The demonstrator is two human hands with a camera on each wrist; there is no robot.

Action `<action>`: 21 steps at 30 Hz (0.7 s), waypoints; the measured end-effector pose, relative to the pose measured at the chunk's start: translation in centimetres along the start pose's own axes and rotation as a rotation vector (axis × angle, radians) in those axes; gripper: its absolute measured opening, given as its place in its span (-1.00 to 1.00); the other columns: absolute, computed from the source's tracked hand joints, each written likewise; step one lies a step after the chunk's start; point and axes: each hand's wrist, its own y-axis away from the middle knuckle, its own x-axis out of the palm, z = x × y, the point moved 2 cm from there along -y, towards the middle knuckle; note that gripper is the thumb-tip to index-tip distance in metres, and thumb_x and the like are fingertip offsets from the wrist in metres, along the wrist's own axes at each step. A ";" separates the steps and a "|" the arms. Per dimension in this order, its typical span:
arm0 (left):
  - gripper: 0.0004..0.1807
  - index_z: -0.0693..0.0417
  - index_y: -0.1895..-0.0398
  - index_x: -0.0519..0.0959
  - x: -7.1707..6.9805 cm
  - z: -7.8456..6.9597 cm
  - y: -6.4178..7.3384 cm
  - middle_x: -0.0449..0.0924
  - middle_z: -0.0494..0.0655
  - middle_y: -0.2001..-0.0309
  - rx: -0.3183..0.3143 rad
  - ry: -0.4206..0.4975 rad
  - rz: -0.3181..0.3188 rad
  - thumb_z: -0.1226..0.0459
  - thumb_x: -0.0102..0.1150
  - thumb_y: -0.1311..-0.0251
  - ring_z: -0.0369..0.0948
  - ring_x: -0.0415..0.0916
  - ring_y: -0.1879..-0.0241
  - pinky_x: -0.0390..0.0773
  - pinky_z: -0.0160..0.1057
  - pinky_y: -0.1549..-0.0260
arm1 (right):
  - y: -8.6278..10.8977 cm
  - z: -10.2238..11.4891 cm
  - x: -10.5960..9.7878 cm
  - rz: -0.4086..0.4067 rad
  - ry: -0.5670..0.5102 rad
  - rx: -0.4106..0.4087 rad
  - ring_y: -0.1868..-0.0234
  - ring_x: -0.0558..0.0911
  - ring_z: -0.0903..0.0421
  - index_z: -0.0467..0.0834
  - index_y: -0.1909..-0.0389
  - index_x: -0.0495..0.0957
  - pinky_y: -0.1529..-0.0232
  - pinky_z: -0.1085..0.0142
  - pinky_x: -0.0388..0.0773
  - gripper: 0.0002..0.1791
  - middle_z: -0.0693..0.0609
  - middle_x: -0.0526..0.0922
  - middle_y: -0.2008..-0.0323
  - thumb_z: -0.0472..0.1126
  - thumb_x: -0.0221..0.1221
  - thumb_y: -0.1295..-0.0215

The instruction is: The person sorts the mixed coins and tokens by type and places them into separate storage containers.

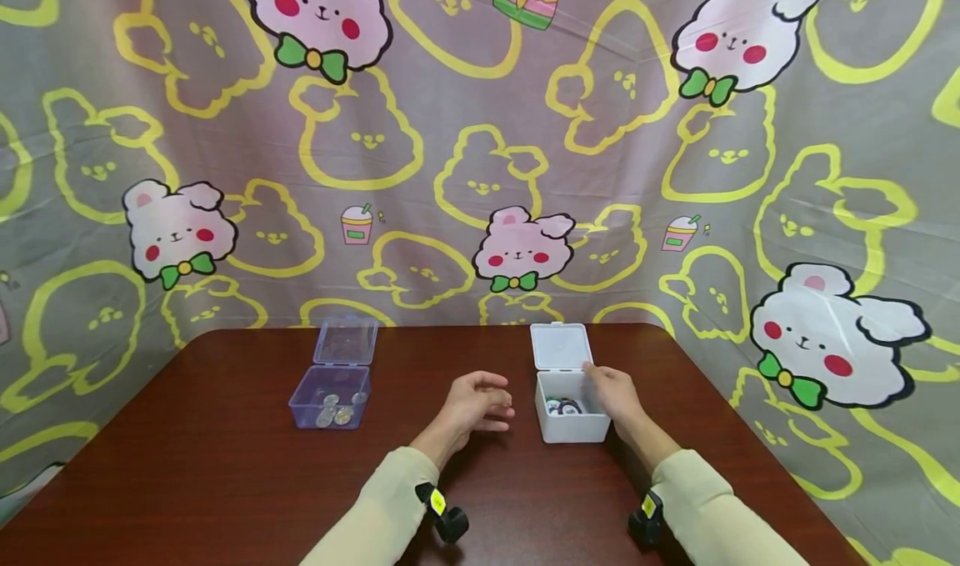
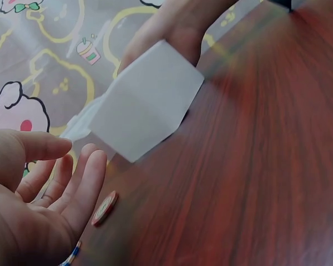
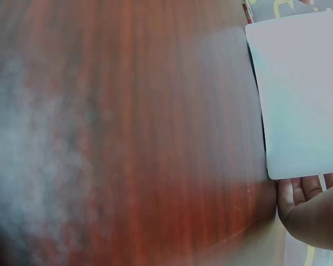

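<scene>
A white plastic box (image 1: pixel 574 429) stands on the table with its lid up, and several poker chips (image 1: pixel 564 406) lie inside. My right hand (image 1: pixel 621 399) grips the box's right side, the thumb by the rim near the hinge. In the right wrist view, the box wall (image 3: pixel 299 100) hides part of that hand (image 3: pixel 316 213). My left hand (image 1: pixel 472 408) hovers to the left of the box, fingers loosely bent, nothing held. Past its fingers in the left wrist view, a red-edged chip (image 2: pixel 104 208) and a blue-and-white edged chip (image 2: pixel 73 255) show.
Farther left stands a translucent purple box (image 1: pixel 303 406), lid raised, with several silvery coins (image 1: pixel 342 416) in it. Both boxes sit on a dark red-brown wooden table (image 1: pixel 225 483). A patterned curtain (image 1: pixel 450 216) hangs behind and beside the table.
</scene>
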 end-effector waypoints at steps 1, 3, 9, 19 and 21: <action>-0.68 0.36 -0.05 0.50 -0.2 -0.1 0.0 0.68 0.27 0.22 0.001 -0.006 -0.006 0.49 0.21 -0.24 -0.11 0.69 0.40 0.71 -0.11 0.46 | 0.0 0.0 0.0 0.004 0.002 0.002 0.09 0.33 -0.05 -0.38 0.14 0.58 0.16 0.14 0.23 -0.51 -0.08 0.38 0.31 0.04 0.03 -0.53; -0.70 0.34 -0.03 0.50 -0.6 -0.2 -0.1 0.69 0.28 0.19 0.001 -0.022 -0.018 0.48 0.21 -0.24 -0.10 0.70 0.40 0.70 -0.13 0.47 | 0.0 -0.1 0.0 0.009 0.006 0.004 0.03 0.33 -0.08 -0.40 0.07 0.58 0.11 0.12 0.24 -0.49 -0.13 0.42 0.19 0.04 0.02 -0.53; -0.67 0.40 -0.04 0.50 -2.1 -0.4 -0.5 0.68 0.24 0.18 0.022 -0.082 -0.086 0.48 0.22 -0.20 -0.04 0.71 0.38 0.68 -0.19 0.53 | 0.0 0.1 0.0 0.013 0.006 0.008 -0.03 0.32 -0.11 -0.41 0.02 0.56 0.05 0.08 0.24 -0.47 -0.18 0.43 0.10 0.05 0.00 -0.53; -0.63 0.45 -0.03 0.53 -4.2 -0.2 -1.4 0.65 0.10 0.32 0.067 -0.153 -0.208 0.53 0.22 -0.11 -0.06 0.65 0.42 0.65 -0.22 0.59 | 0.0 -0.1 0.1 0.016 0.022 0.008 -0.07 0.32 -0.15 -0.43 -0.04 0.53 0.01 0.03 0.24 -0.45 -0.26 0.43 -0.03 0.05 -0.02 -0.55; -0.63 0.43 -0.02 0.55 -4.6 -0.4 -1.6 0.62 0.07 0.32 0.078 -0.182 -0.235 0.53 0.24 -0.09 -0.04 0.64 0.40 0.64 -0.24 0.60 | 0.1 0.0 0.1 0.016 0.022 0.010 -0.07 0.32 -0.15 -0.42 -0.02 0.53 0.01 0.03 0.24 -0.45 -0.26 0.42 -0.01 0.05 -0.02 -0.55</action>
